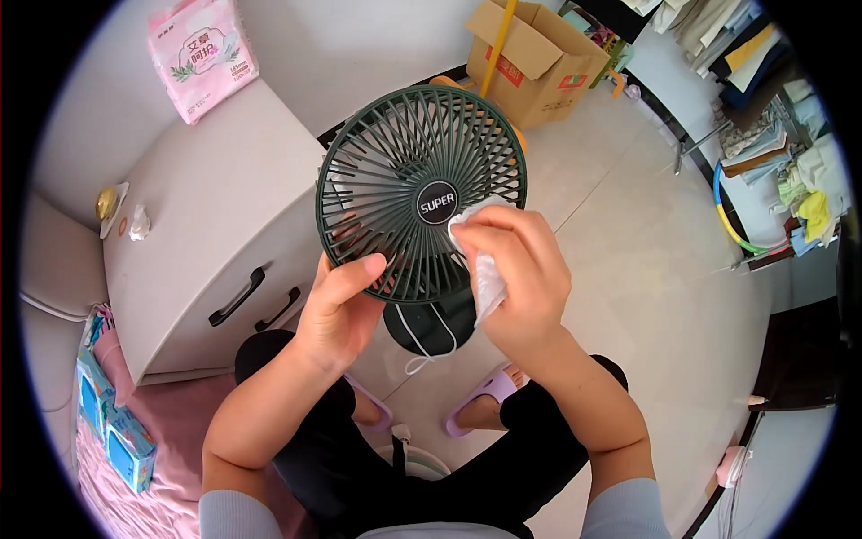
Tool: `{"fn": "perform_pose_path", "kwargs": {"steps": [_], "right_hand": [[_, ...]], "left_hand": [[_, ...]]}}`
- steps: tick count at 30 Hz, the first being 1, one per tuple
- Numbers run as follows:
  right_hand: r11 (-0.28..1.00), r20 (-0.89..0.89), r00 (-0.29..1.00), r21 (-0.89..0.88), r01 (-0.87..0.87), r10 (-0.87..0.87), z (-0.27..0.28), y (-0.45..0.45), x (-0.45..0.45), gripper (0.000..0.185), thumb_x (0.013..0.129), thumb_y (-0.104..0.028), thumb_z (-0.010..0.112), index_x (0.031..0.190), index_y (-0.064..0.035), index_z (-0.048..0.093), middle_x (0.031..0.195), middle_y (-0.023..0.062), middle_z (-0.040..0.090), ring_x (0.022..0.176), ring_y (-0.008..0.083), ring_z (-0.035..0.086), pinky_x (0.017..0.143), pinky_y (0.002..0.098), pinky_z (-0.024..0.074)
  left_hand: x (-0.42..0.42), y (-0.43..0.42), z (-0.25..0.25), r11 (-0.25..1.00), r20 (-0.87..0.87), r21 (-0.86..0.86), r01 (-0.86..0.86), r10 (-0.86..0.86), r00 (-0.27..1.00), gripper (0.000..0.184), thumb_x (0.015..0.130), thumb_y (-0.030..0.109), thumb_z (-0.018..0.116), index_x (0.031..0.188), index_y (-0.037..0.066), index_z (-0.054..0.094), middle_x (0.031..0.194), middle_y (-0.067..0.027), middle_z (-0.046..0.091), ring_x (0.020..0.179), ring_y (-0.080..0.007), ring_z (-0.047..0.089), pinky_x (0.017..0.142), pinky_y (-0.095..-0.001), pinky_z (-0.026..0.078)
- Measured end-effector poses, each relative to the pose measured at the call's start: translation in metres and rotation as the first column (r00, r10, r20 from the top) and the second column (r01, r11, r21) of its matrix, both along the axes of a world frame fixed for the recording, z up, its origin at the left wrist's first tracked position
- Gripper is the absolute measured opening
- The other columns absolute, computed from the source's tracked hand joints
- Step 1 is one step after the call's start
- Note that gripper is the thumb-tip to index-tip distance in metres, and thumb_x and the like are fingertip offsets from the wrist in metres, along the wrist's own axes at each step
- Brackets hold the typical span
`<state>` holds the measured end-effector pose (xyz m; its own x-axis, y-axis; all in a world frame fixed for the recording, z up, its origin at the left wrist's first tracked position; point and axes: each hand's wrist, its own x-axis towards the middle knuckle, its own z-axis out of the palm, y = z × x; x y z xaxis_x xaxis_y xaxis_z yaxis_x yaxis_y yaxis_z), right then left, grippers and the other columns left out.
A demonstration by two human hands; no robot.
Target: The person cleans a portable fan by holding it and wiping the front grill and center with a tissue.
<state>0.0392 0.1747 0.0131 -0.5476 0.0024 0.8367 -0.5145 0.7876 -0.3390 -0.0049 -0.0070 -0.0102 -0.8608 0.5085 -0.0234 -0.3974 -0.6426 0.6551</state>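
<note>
A dark green fan (422, 193) with a round grille and a "SUPER" label at its centre is held up before me. My left hand (346, 301) grips its lower left rim, thumb on the front of the grille and fingers partly hidden behind it. In my right hand (521, 265) is a crumpled white wipe (489, 283), pinched against the grille just right of the label. Below the grille shows the fan's dark base (429, 328), with a thin white cord loop hanging over it.
A pale cabinet (206, 189) with black handles stands at the left, bearing a pink packet (202, 54) and a crumpled white tissue (140, 223). An open cardboard box (539, 67) is at the back. Clothes (808, 198) are piled at the right. Blue packs (128, 449) lie on pink bedding.
</note>
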Motion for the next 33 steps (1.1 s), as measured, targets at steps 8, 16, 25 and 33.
{"fn": "perform_pose_path", "kwargs": {"steps": [8,16,25,33], "right_hand": [[1.0,0.234,0.972,-0.029,-0.006,0.013,0.011,0.032,-0.003,0.016,0.073,0.011,0.069,0.084,-0.0006,0.065,0.089,0.0093,0.065,0.073,0.0242,0.062,0.066,0.0289,0.0498],[0.963,0.179,0.976,-0.212,0.163,-0.126,0.026,0.034,-0.002,0.018,0.074,0.008,0.067,0.088,-0.0034,0.065,0.092,0.0083,0.064,0.079,0.0259,0.063,0.067,0.0326,0.0509],[0.977,0.185,0.967,0.082,-0.195,0.177,0.008,0.018,0.003,0.021,0.067,0.006,0.068,0.086,-0.0017,0.065,0.092,0.0085,0.063,0.079,0.0277,0.06,0.067,0.0341,0.0505],[0.989,0.124,0.991,-0.129,0.067,-0.051,0.027,0.021,0.006,0.025,0.067,0.004,0.07,0.091,-0.0032,0.066,0.094,0.0087,0.063,0.08,0.026,0.06,0.067,0.0331,0.0502]], "left_hand": [[-0.011,-0.006,0.003,0.998,0.055,0.054,-0.031,0.028,0.998,0.048,0.083,0.014,0.063,0.128,0.005,0.05,0.121,-0.0074,0.06,0.113,-0.0215,0.057,0.098,-0.0392,0.044],[-0.015,-0.009,0.005,0.997,0.063,0.061,-0.043,0.039,0.997,0.048,0.082,0.015,0.065,0.127,0.004,0.051,0.123,-0.0084,0.06,0.114,-0.0219,0.056,0.1,-0.0409,0.043],[-0.017,-0.013,0.001,0.995,0.02,0.035,-0.095,0.095,0.995,0.05,0.083,0.011,0.063,0.13,0.004,0.048,0.124,-0.009,0.058,0.113,-0.0232,0.057,0.098,-0.0408,0.045],[-0.015,-0.015,0.001,0.997,-0.015,0.065,-0.048,0.049,0.999,0.052,0.081,0.006,0.06,0.131,0.003,0.046,0.125,-0.0094,0.057,0.114,-0.023,0.056,0.098,-0.0392,0.045]]}}
